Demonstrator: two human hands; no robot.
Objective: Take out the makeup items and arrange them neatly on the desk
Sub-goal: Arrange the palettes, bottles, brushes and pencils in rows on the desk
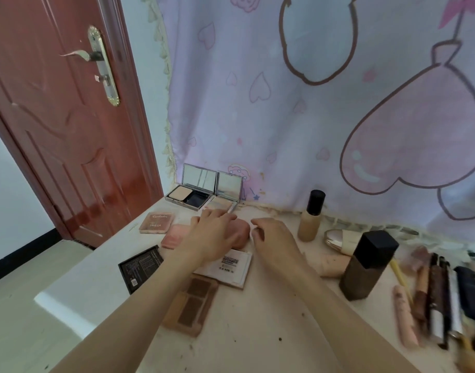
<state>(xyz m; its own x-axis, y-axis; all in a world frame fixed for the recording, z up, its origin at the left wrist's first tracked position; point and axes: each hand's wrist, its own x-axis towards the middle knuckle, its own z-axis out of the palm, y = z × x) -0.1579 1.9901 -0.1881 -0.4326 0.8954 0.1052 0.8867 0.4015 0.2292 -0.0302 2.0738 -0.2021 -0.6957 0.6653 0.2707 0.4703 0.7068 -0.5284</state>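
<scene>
On the pale, scuffed tabletop (pixel 258 327), against the pink-and-lilac cartoon curtain (pixel 325 117), the risk sits in the crowded back-left corner: two silver mirrored compacts (pixel 201 191) stand open with their lids upright just behind the left hand (pixel 215 232), and a careless push forward could, I judge, knock a lid shut or shove them into the cloth. Going left to right, a black printed card (pixel 141 267) lies near the tabletop's left edge, where a sweep of the forearm might slide it off; beyond it rest a flat peach blush palette with script lettering (pixel 157 222) and a ribbed pink compact (pixel 174 236). The left hand lies with fingers extended over a rounded dusty-pink case (pixel 243 232), touching its top; whether it truly grips is unclear. Below are a white labelled palette (pixel 231 267) and a brown eyeshadow palette (pixel 190 305). The right hand (pixel 274 238) hovers just beside the case, fingers loosely curled, holding nothing. Near it stands a tall beige foundation bottle with a black cap (pixel 310 216), and a dark faceted bottle (pixel 365 267) stands further right; either could topple if a wrist swings. Pencils and tubes (pixel 435 300) lie in a rough row at far right, partly blurred.
</scene>
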